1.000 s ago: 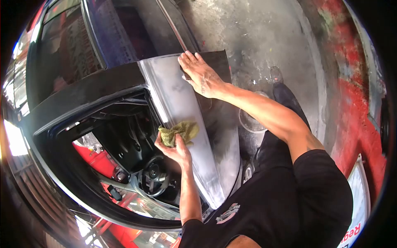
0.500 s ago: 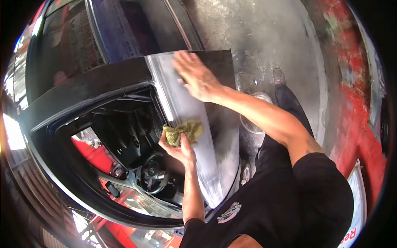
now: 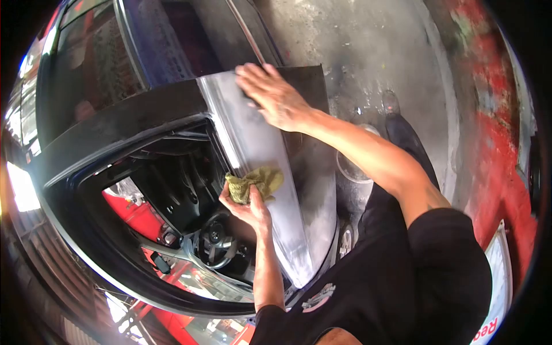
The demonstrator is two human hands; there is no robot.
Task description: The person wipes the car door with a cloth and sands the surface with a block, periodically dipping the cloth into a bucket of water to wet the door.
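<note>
My left hand (image 3: 250, 211) grips a crumpled yellow-green cloth (image 3: 253, 185) at the edge of the window opening. Part of the cloth lies over the car's grey, sanded-looking door panel (image 3: 261, 144). Farther up the panel, my right hand (image 3: 275, 99) is stretched out flat, palm down, its fingers near the panel's far end. Nothing shows in that hand, though its palm is hidden. A dark section (image 3: 305, 86) of the bodywork borders the grey strip beside my right wrist.
Through the window opening I see a steering wheel (image 3: 216, 240) and the dark cabin. A round container (image 3: 355, 164) stands on the wet-looking concrete floor (image 3: 374, 52) near my legs. Red paint covers the strip (image 3: 489, 132) at the right.
My right hand has shifted slightly up and right across the panel, fingers still extended. My left hand keeps the cloth in nearly the same place. The view has moved a little.
</note>
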